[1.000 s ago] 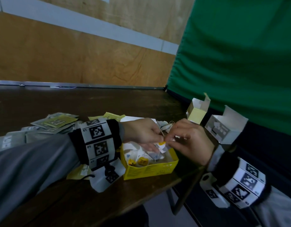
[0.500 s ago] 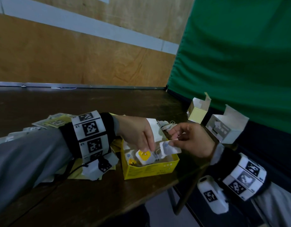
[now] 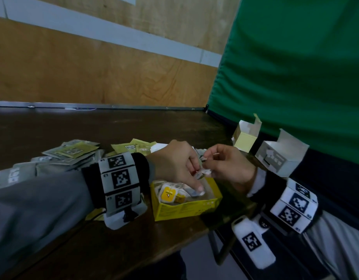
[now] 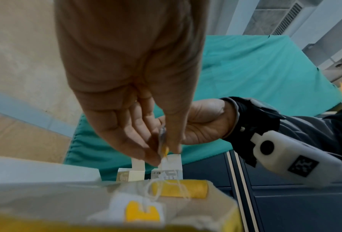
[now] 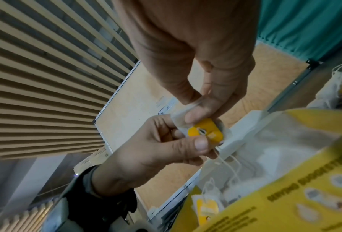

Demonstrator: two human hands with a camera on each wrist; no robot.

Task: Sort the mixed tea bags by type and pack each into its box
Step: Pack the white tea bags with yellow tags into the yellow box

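Both hands meet over the open yellow box (image 3: 186,208) at the table's near edge. My left hand (image 3: 191,170) and right hand (image 3: 212,168) pinch one white tea bag (image 3: 203,172) between them. In the right wrist view this tea bag (image 5: 204,133) shows a yellow tag, held by the right hand (image 5: 197,113) from above and the left hand (image 5: 185,138) from below. The left wrist view shows the tea bag (image 4: 163,144) edge-on. Several similar bags with yellow tags (image 3: 168,196) and strings lie in the box.
Green-yellow sachets (image 3: 73,151) and grey sachets (image 3: 12,176) lie spread on the dark wooden table (image 3: 114,128) to the left. An open pale yellow box (image 3: 245,141) and an open grey-white box (image 3: 279,159) stand at the right edge by a green curtain (image 3: 295,67).
The left hand let a yellow-tagged bag go into the yellow box and rose. Both hands have come together on one bag above the box.
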